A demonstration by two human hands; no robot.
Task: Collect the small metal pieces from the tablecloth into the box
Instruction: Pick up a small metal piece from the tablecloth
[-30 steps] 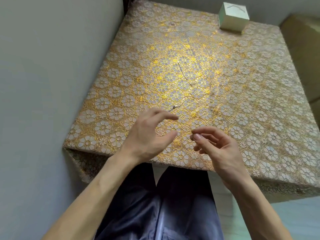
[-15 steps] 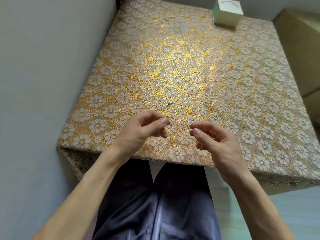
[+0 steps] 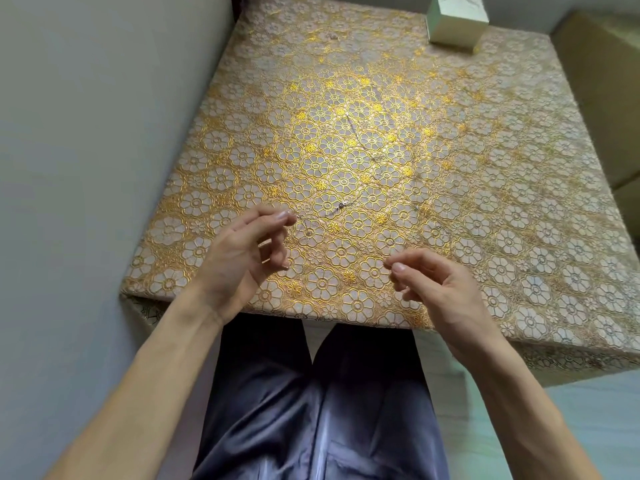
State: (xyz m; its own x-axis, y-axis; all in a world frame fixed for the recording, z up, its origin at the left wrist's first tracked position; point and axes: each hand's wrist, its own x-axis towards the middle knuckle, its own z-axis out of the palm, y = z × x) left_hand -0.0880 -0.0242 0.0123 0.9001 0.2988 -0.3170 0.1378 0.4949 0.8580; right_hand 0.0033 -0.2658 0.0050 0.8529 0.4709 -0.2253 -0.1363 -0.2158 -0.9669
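Right hand pinched, contents unclear

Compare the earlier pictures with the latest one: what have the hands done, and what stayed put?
The left hand has moved left, away from the right hand, and its fingers have opened from a pinch. Whether either holds anything cannot be told. The right hand, the metal piece on the tablecloth and the box stayed put.

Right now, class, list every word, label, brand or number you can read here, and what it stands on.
None can be read.
The box shows only a thin dark squiggle on its top, no letters.
The tablecloth carries only a gold flower pattern.
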